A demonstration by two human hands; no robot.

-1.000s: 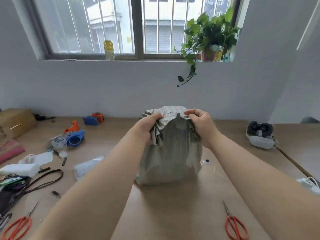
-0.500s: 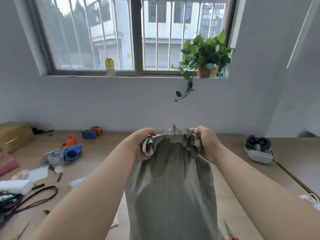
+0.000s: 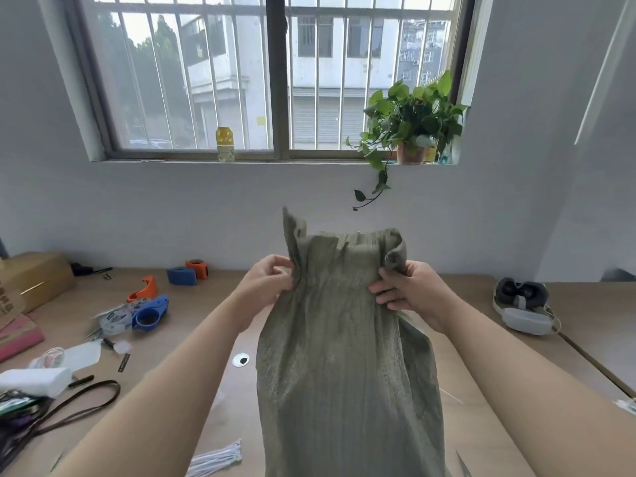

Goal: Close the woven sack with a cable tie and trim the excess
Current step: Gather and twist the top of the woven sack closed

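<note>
Head view: where is the sack (image 3: pixel 347 356)?
— Held up above the desk (image 3: pixel 192 315), hanging lengthwise. Its lower end runs out of frame, so contact with the desk cannot be confirmed.

And the hands?
— Apart, one at each side of the sack, just below its top. Left hand (image 3: pixel 266 285) pinches gathered fabric at the left edge. Right hand (image 3: pixel 409 292) grips the bunched right edge. The pleated rim stands above both.

Cable ties?
— A white bundle of cable ties (image 3: pixel 215 461) lies on the desk at the near edge, left of the sack.
</note>
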